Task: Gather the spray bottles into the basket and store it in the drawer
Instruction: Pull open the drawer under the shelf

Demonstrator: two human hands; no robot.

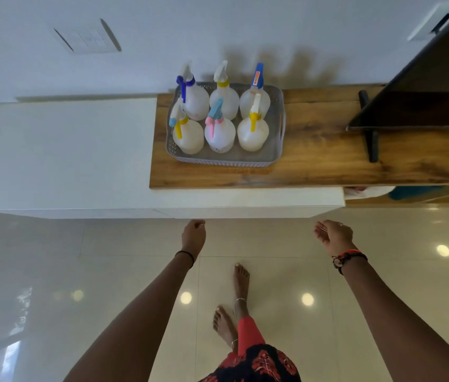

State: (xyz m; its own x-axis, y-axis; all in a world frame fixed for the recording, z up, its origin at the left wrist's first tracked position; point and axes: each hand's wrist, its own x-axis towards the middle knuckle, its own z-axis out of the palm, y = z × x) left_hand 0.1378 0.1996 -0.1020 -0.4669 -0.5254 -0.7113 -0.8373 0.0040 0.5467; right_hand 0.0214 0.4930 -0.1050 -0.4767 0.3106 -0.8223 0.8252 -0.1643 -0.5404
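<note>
Basket (226,160) loaded, both hands off it

Left hand (193,235) sits low by the white cabinet (66,150) edge, fingers loosely curled, holding nothing. Right hand (333,236) is palm-in, fingers relaxed, slightly apart, empty. Step, as I judge it: take the basket at both ends, lift level and slow, since tall bottles may tip. Can't tell where the drawer is.

Basket is grey lattice, on the wooden top (328,161), well ahead of the hands. Six spray bottles (219,132) stand upright inside, 2 rows of 3, whitish bodies, blue/yellow/pink triggers. TV (424,92) is near on the right.
</note>
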